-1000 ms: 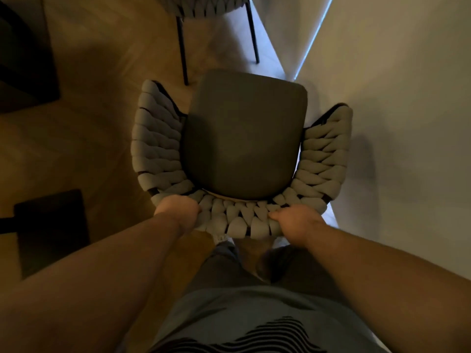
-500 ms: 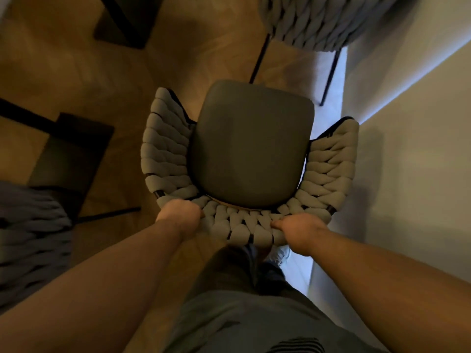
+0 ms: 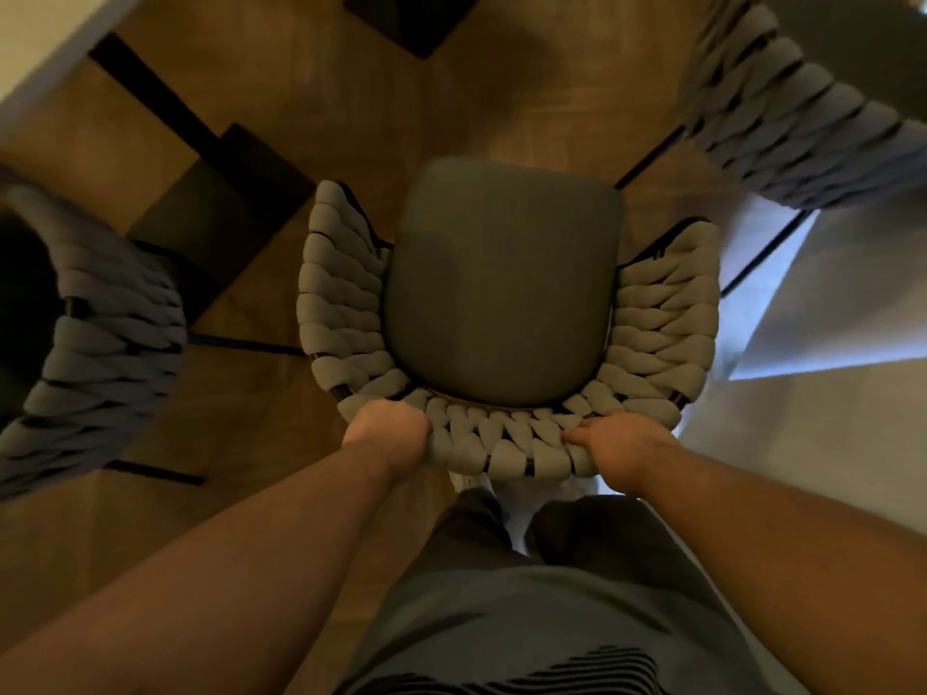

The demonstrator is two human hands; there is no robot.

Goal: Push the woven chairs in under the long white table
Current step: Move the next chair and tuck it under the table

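The fingers (image 3: 406, 416) of the left hand (image 3: 389, 436) are curled over the top rim of the grey rope-woven chair with a dark padded seat (image 3: 501, 283), and their tips are hidden. The right hand (image 3: 624, 446) grips the same rim further along. Its thumb lies on the weave and its other fingers are wrapped out of sight behind. The two hands clasp the backrest, one on each side of its middle.

I judge the step in hand to be steering this chair into place. It stands on the brown wooden floor (image 3: 501, 92) with its whole seat in the open, under nothing. Just beside its right arm lies a flat white surface (image 3: 827, 443), which I take for the long white table. The next move would then call for swinging the chair's open front toward that edge. After that, an even push with both hands should keep the thin black legs running straight. Whether the woven arms will pass under the top I cannot tell.

There are three woven chairs in view:
- the held one
- a second woven chair (image 3: 100, 343) to its left
- a third woven chair (image 3: 802, 107) beyond it to the right, blurred

Both hands are on the one chair. Two dark flat shapes lie on the floor, one (image 3: 225, 208) beyond the held chair to its left and one (image 3: 416, 17) straight beyond it. What they are is unclear.
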